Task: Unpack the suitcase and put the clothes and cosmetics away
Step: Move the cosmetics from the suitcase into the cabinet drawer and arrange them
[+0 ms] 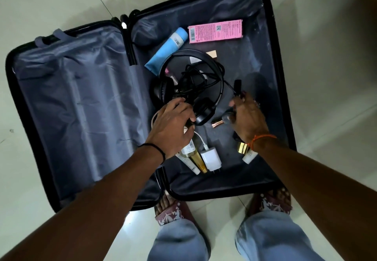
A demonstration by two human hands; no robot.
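Your left hand (173,124) curls onto the black headphones (183,89) mid-suitcase (271,36); your right hand (247,117) pinches a small rose-gold-capped bottle (221,121), likely clearing cosmetics together. The blue tube (167,51) and pink box (215,31) wait near the far edge.

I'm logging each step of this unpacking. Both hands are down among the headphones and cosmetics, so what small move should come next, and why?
Probably lift the black headphones clear with the left hand, which already rests on one earcup. Their tangled cable lies over small cosmetics, so removing them should free the blue tube and the others. The right hand seems to be at a small bottle.
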